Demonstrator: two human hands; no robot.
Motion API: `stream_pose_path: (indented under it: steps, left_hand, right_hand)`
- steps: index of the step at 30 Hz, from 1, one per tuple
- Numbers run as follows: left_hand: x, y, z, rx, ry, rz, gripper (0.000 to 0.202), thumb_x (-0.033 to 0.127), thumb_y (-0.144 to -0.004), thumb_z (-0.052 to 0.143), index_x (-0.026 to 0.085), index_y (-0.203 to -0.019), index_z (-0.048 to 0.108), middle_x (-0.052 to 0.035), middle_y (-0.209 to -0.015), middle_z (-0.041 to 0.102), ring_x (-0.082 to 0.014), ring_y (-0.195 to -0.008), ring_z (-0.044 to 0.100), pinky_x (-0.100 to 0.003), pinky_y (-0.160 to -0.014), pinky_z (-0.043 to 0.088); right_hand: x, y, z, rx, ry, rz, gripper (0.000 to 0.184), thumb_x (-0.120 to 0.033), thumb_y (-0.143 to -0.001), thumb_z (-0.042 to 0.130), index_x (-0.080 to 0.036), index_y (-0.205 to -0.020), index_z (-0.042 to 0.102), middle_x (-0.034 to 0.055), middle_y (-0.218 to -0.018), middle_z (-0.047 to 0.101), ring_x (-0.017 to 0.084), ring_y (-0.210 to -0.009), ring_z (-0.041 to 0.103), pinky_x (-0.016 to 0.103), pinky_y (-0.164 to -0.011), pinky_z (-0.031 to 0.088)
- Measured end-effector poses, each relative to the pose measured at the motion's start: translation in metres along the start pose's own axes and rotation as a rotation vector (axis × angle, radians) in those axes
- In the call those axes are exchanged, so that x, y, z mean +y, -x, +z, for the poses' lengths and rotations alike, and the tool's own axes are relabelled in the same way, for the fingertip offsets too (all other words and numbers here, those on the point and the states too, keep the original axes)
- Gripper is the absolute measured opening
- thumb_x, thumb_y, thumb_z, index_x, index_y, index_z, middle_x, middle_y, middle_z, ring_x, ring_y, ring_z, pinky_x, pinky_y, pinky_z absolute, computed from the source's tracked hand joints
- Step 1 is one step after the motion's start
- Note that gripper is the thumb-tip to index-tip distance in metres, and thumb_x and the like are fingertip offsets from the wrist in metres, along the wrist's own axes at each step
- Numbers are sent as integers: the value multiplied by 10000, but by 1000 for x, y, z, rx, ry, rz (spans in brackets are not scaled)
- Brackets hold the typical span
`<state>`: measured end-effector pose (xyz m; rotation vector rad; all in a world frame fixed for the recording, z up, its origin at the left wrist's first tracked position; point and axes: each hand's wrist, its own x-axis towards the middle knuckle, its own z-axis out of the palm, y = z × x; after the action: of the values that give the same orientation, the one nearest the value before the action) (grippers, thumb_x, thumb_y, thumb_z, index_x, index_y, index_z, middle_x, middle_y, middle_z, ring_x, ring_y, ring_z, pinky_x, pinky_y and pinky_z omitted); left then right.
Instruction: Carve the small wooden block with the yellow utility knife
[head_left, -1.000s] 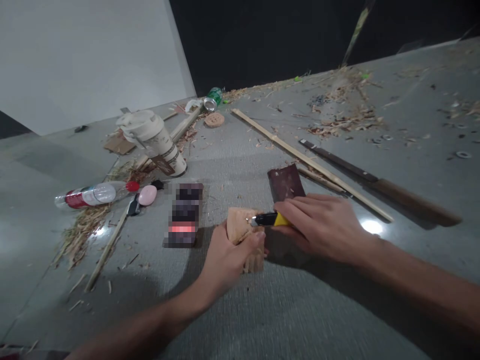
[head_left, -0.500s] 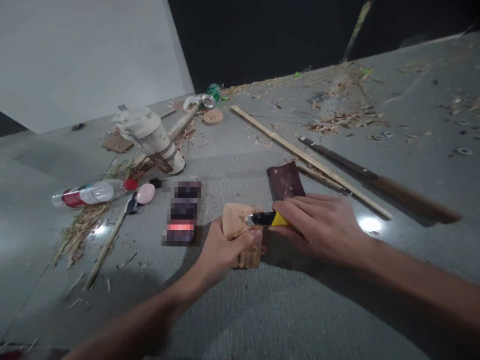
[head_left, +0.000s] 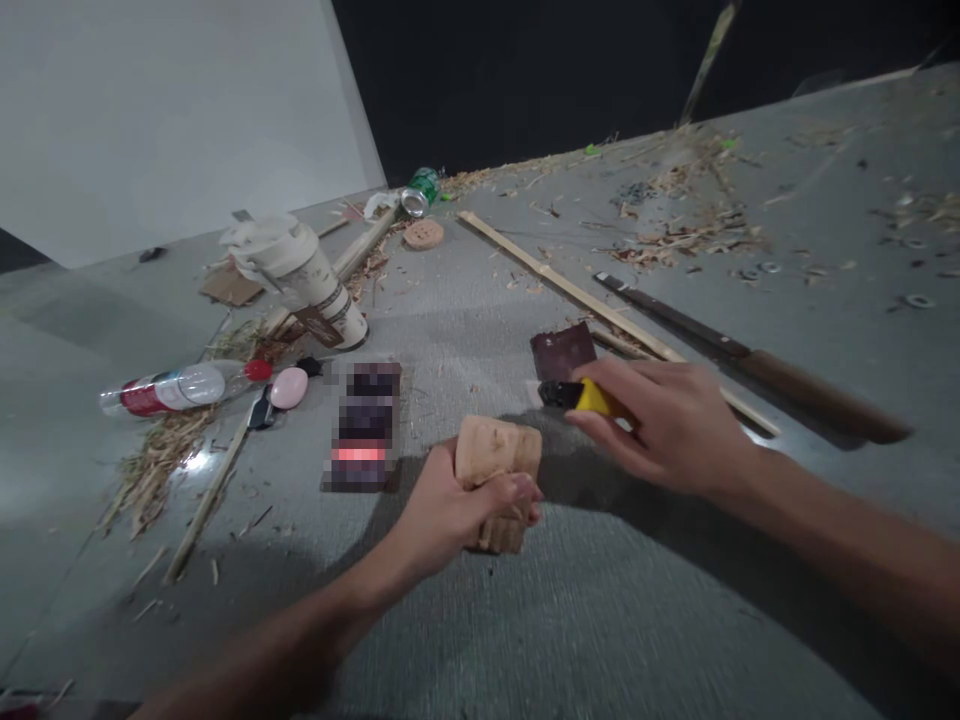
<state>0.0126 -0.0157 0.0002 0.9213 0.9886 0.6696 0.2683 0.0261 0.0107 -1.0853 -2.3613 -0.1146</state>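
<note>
My left hand (head_left: 446, 510) is closed around a pale carved wooden block (head_left: 487, 450), its thumb lying across the front. The block is tilted, and its lower end shows below the thumb. To the right, my right hand (head_left: 660, 425) grips a yellow and black utility knife (head_left: 585, 397). The short blade points left and stands apart from the block, up and to its right. Just beyond the knife, a dark maroon sheet that looks like sandpaper (head_left: 562, 350) lies on the grey floor.
Left of the block lies a blurred-out phone-shaped thing (head_left: 366, 420). Farther left are a plastic bottle (head_left: 180, 387), a pink oval object (head_left: 289, 388) and a white cup (head_left: 300, 270). Rightward lie a long wooden strip (head_left: 555, 275) and a long wooden-handled blade (head_left: 817, 390). A green can (head_left: 421, 190) lies behind.
The knife has come off the block and moved up and right with my right hand. My left hand has turned the block slightly and shifted it a little right and down.
</note>
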Motion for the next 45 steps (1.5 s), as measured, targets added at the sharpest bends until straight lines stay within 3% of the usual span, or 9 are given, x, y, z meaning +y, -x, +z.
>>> stream_pose_path:
  steps: [5,13,18,23,26,36,45]
  left_hand:
    - [1,0,1,71,35,42,386,437,-806,846,131,-979,687,-94,-844,747,-205,-712,740,-312,-649,616]
    - [-3,-2,0,74,39,55,372,412,-840,838,146,-1037,668,-69,-854,748,-204,-749,763,-300,-676,629]
    - [-3,0,1,65,-9,22,395,452,-843,829,142,-1035,676,-76,-833,755,-201,-730,756,-284,-648,616]
    - [-7,3,4,11,-16,-40,383,449,-811,851,142,-974,692,-80,-846,752,-202,-715,750,-275,-607,600]
    - [-6,3,3,35,12,-23,399,471,-825,840,136,-984,694,-92,-862,753,-205,-719,747,-285,-608,607]
    - [-3,0,0,91,89,38,394,443,-862,820,138,-1066,676,-102,-918,763,-213,-770,754,-330,-696,640]
    - [-3,-1,-2,123,92,23,452,431,-860,827,155,-1164,635,-96,-946,752,-229,-805,762,-328,-702,635]
  right_hand:
    - [-8,-1,0,-134,-60,-161,238,-405,-1052,516,-195,-978,598,9,-724,634,170,-612,573,319,-590,327]
    - [-15,-3,2,-185,-19,-151,323,-442,-1082,462,-190,-931,597,23,-732,672,165,-607,591,332,-593,301]
    - [-18,-1,5,-137,41,-140,299,-425,-1075,501,-189,-928,611,22,-753,694,179,-638,629,332,-610,332]
    - [-12,-2,-2,36,126,74,235,-420,-1054,541,-200,-1035,622,32,-760,698,185,-615,606,327,-579,335]
    - [-6,-1,-5,66,86,129,246,-442,-1049,546,-204,-1056,610,32,-748,680,172,-577,557,320,-555,324]
    - [-11,-3,2,-208,-44,-53,278,-424,-1055,474,-203,-918,573,-7,-671,615,152,-552,545,313,-558,225]
    - [-12,-5,2,-255,-74,-95,315,-433,-1058,469,-192,-887,577,8,-662,621,142,-533,522,304,-555,230]
